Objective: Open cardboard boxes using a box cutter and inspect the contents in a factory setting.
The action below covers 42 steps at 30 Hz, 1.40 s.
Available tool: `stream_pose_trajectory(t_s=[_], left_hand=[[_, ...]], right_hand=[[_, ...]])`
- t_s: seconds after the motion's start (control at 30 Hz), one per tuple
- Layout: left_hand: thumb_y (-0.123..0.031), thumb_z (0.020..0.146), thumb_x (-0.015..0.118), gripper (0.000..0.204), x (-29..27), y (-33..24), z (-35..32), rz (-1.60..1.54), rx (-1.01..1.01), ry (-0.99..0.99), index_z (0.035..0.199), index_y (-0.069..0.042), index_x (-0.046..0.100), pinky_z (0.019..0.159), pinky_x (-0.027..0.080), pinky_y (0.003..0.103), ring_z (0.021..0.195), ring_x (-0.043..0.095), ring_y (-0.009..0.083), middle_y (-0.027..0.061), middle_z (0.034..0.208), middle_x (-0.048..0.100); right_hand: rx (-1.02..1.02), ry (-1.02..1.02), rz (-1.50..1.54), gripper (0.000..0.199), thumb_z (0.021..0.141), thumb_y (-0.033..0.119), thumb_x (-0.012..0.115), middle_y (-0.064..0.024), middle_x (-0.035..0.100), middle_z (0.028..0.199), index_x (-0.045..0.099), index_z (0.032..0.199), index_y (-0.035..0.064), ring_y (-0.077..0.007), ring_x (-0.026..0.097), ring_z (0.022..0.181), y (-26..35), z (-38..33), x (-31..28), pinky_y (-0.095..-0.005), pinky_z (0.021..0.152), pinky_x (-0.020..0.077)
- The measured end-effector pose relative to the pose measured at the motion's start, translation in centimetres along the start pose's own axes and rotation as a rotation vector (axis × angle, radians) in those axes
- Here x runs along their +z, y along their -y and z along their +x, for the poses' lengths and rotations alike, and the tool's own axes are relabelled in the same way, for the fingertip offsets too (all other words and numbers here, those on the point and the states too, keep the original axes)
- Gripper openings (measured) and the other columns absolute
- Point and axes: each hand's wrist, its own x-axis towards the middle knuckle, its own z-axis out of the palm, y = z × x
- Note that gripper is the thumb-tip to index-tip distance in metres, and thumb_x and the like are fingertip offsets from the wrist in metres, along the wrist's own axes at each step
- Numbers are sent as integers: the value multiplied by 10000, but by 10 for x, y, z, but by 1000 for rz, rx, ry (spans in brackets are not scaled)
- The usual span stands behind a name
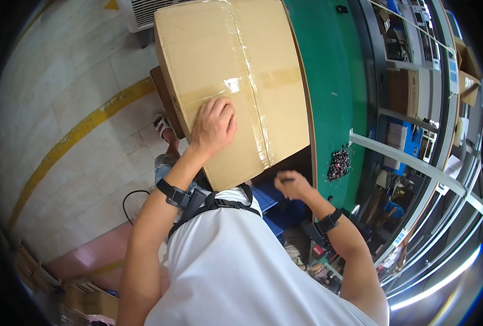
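A large cardboard box (274,65) lies in front of me, clear tape running along its top seam. My left hand (214,125) rests on its near left part, fingers curled and pressed together; whatever may be under them is hidden. Right of the box's near edge, my right hand (295,186) is closed around a small dark object (288,180), mostly covered by the fingers and slightly blurred, so its kind cannot be made out. That hand is apart from the box. Black straps with small dark devices circle both forearms.
A green work surface (328,70) stretches along the box's right, with a pile of small dark parts (339,164) on it. Metal shelving (410,146) with boxes stands farther right. On the left, a yellow line (84,122) crosses the tiled floor; a sandalled foot (162,125) shows beside the box.
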Motion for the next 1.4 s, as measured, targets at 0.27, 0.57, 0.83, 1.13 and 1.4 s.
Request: stream_pose_trajectory(t_s=[0.27,0.57,0.83,1.13,1.4], left_hand=[[-168,729,576,264,17,-12,5,198,353,283,953,-29,557,858,366,376,1055,468,243,99,1065,518],[-216,738,597,362,26,-22,28,288,605,589,1045,-37,526,895,350,382,1103,439,248,112,1115,490],[-264,742,611,257,52,-42,63,353,660,698,811,-26,542,778,413,392,836,507,279,123,838,521],[-162,769,547,205,69,-39,72,353,661,749,626,-14,553,680,445,399,710,525,312,137,692,532],[-175,789,522,237,68,-56,70,489,576,863,625,-11,571,645,450,425,706,547,333,147,721,569]], right_hand=[[253,29,479,344,857,290,431,-110,581,544,560,744,-9,-191,573,454,-43,-30,75,-299,494,478],[123,-151,644,361,826,337,454,-118,613,590,593,778,8,-204,614,517,-64,19,175,-325,544,497],[106,-258,997,315,820,292,498,-118,584,545,582,752,-4,-199,588,474,-71,13,177,-308,471,474],[-279,-395,1427,346,897,333,476,-27,532,549,534,734,33,-106,504,465,-71,2,143,-240,428,400],[-379,-267,1632,353,903,365,476,11,513,571,587,801,46,-64,449,464,-22,22,99,-215,434,365]])
